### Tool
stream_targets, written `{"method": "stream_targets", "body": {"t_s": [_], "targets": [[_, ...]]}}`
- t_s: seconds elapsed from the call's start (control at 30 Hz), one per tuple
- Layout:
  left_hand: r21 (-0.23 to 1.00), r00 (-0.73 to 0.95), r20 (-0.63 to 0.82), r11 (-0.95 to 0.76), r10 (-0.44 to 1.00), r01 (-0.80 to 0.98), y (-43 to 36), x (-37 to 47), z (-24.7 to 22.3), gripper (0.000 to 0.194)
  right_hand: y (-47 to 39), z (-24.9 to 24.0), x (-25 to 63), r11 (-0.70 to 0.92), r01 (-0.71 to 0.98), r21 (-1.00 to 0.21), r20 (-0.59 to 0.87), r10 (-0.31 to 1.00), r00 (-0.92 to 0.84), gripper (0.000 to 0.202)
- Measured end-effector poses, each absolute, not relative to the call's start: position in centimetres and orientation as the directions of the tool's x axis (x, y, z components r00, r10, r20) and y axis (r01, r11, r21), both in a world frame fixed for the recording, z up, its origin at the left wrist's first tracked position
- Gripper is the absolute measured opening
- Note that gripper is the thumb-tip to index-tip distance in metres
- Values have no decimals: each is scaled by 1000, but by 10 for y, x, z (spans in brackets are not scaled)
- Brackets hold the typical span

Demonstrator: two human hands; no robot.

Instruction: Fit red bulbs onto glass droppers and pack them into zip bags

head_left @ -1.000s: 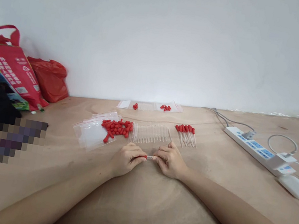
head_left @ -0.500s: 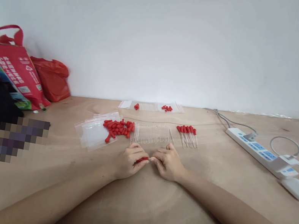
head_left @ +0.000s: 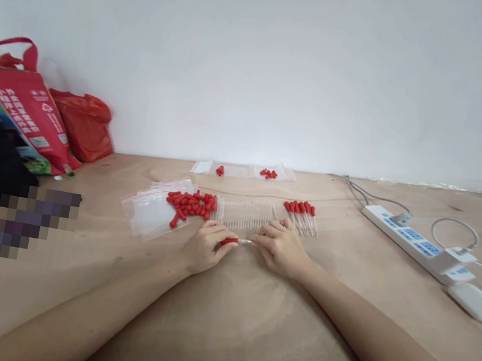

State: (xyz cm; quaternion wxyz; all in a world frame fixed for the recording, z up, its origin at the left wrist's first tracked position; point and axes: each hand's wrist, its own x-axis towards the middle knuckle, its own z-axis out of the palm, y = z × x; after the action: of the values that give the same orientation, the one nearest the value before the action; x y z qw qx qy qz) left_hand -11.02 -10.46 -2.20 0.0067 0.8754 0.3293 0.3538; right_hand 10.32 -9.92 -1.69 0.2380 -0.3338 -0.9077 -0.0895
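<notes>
1. Since the earlier frame, the left grip [head_left: 208, 248] and right grip [head_left: 282, 250] have shifted farther across the desk [head_left: 242, 330], toward the row of tubes [head_left: 247, 214], and more of the tube [head_left: 245, 241] shows between them.
2. Left is closed around a red bulb [head_left: 229, 241]; right has its fingertips at the tube's other end, but I cannot tell whether they pinch it or are letting go.
3. Bulb and tube lie in line between the two, the tube's near end meeting the bulb's mouth. The step in hand looks like seating one in the other, perhaps nearly done.
4. Next move, as I judge it, calls for checking the fit with a light, straight push, since thin glass or plastic could snap if bent.
5. Capped tubes [head_left: 302, 216] lie right of the row; loose bulbs [head_left: 192, 204] lie to its left, beside clear bags [head_left: 147, 210].
</notes>
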Motion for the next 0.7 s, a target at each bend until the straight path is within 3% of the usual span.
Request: {"method": "stream_targets", "body": {"t_s": [0.1, 0.17, 0.27, 0.33, 0.5, 0.7], "targets": [[305, 391, 645, -691, 656, 656, -102, -115, -25, 30, -90, -19, 114, 673, 739, -22, 532, 633, -561, 24], [337, 332, 622, -625, 709, 704, -101, -118, -27, 38, -78, -21, 127, 520, 844, -130, 588, 726, -357, 26], [345, 387, 506, -592, 771, 729, -99, -120, -28, 22, -59, -25, 150, 216, 906, -365, 562, 827, 29, 29], [350, 423, 436, -583, 794, 733, -99, -119, -28, 12, -49, -28, 163, 77, 900, -428, 497, 852, 163, 30], [353, 435, 381, -563, 816, 747, -97, -118, -29, 11, -40, -32, 172, -62, 904, -423, 402, 881, 249, 27], [371, 437, 378, -566, 816, 737, -96, -119, -30, 11, -38, -37, 167, -86, 935, -345, 375, 900, 221, 26]]}}
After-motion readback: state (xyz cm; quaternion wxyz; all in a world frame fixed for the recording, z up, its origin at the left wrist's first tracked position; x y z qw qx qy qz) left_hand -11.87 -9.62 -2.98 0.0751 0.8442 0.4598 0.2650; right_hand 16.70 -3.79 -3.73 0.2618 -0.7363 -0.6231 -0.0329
